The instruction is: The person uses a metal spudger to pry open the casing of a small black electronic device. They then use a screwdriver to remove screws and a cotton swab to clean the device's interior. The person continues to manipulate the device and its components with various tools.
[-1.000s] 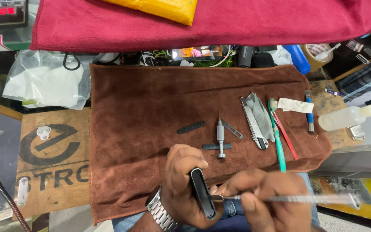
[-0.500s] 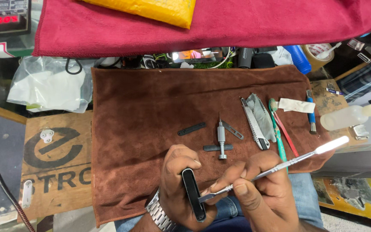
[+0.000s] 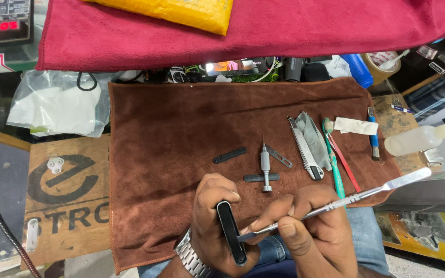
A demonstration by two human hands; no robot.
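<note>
Holding a thin black phone (image 3: 231,231) on its edge, the left hand (image 3: 213,221) grips tight. The right hand (image 3: 310,231) pinches a metal pry tool (image 3: 336,205), its tip at the phone's side. Prying looks underway; next needs a gentle, steady push.

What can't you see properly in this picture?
Head view only:
- Front of the black device: it is edge-on in the left hand, and fingers cover its sides.
- Metal tool tip: hidden where it meets the device; the right hand covers its grip.
- Small parts on the brown cloth: too small to identify.
- Clutter behind the cloth: hidden under the red towel.
</note>
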